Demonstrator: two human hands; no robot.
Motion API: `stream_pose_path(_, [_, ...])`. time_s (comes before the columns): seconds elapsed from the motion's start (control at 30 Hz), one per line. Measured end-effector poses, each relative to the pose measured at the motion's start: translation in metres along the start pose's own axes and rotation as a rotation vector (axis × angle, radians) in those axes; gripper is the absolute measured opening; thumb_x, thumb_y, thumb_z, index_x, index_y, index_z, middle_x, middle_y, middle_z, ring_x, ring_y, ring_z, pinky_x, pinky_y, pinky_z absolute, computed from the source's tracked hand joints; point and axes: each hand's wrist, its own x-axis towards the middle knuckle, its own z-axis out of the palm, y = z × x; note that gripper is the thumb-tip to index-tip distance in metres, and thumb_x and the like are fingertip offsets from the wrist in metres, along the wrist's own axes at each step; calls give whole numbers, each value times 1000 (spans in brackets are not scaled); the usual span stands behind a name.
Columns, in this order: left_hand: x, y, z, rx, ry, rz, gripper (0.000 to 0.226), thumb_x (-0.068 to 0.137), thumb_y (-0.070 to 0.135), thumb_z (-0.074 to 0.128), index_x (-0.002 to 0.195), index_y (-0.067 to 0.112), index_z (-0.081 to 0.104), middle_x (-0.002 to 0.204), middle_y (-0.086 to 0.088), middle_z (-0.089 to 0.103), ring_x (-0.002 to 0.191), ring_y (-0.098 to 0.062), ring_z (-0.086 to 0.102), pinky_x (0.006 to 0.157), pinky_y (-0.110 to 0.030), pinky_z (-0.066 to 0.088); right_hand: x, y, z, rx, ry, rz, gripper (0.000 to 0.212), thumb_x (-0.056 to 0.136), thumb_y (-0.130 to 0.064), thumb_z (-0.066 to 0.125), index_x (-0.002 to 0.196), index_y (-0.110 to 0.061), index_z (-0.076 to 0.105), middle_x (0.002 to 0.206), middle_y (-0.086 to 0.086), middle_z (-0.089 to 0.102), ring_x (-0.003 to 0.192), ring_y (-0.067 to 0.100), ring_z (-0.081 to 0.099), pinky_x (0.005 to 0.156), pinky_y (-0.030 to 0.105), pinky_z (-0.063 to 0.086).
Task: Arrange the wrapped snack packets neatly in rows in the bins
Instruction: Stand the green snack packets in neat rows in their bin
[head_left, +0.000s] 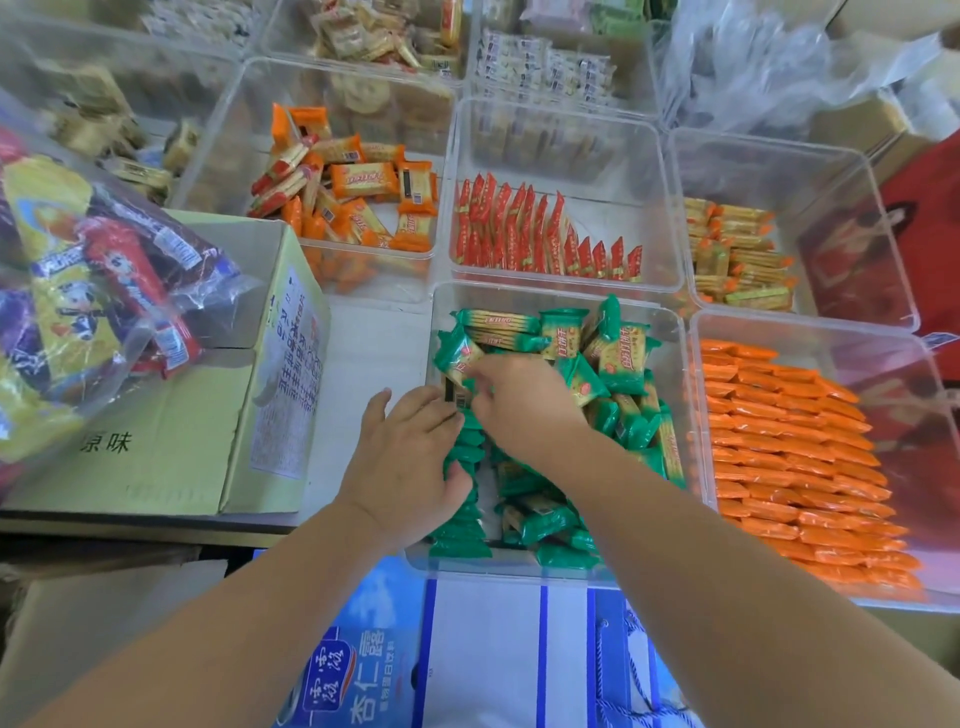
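Note:
A clear plastic bin (519, 569) in front of me holds many green wrapped snack packets (608, 374), loose on the right and standing in a row along the left wall. My left hand (410, 457) rests with straight fingers on top of that upright green row (462, 514). My right hand (519, 395) reaches over the bin and pinches a green packet (457, 358) at the far end of the row.
Neighbouring clear bins hold orange packets in neat rows (795, 467), red packets standing in a row (524, 234), loose orange packets (353, 187) and yellow-green packets (737, 254). A cardboard box (197, 426) with a bag of snacks (88, 296) sits to the left. A blue carton (363, 660) lies below.

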Motion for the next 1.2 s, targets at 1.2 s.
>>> stream_pose_path(1.2, [7,-4,3,-46,-89,1,50,74,42,48,108,14,71,116,7,65,133,-18,41,100,-53,43,76,15,-18,-502,-248,-234,54,82,-57,62,124,-24,59,110,-3,65,111,24,50,88,39,43])
